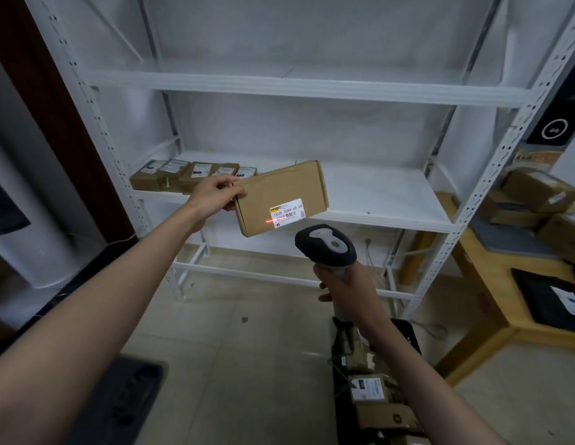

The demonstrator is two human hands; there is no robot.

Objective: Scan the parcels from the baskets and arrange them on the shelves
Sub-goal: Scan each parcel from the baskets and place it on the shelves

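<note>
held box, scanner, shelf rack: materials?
Flat brown parcel box in the left hand: matte cardboard, folded flap edges visible, glossy white label. Grey-and-black handheld scanner in the right hand: moulded plastic, probably, smooth sheen. White shelf rack: likely painted metal, perforated uprights.

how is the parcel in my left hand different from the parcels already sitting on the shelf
The held parcel is gripped in the air by the left hand, tilted; the shelf parcels rest in a row. The held parcel looks larger and flatter. A red scan line crosses its label; none shows on the shelf parcels. Both are brown cardboard with white labels.
</note>
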